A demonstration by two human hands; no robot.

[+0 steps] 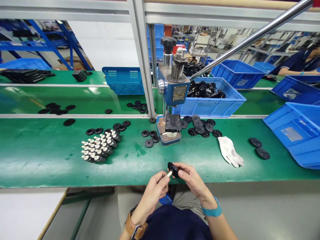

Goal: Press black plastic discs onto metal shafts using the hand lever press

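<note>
"What sits closest to you on the feed?"

"I have the left hand (157, 185), a brown strap (136, 226) at its wrist, and the right hand (191, 178), which wears a turquoise band (212, 210). They meet over the front edge of the green table (132, 168)."

"How far open is the left?"

"Barely. I see thumb and forefinger pinched together on a slim white stem (169, 174), the other fingers curled in behind."

"And the right?"

"Its thumb is against the near side of a black disc (173, 169) and its fingers go behind the rim, so it's closed on that. The disc is tilted, and the stem points at its middle. I can't tell from here how deep the stem goes in."

"What lies past the hands?"

"To my left, a tight cluster of dark parts with white tops (100, 146); to my right, a white glove (230, 151) lying flat. A little farther, straight ahead, I've got a hand press (176, 95) with a black block (173, 123) below its head, and loose discs (199, 129) scattered on both sides of its base."

"Farthest back?"

"Behind the press, a blue bin (207, 108) of black parts, then a co-worker's dark sleeve (290, 63) off to the right."
</note>
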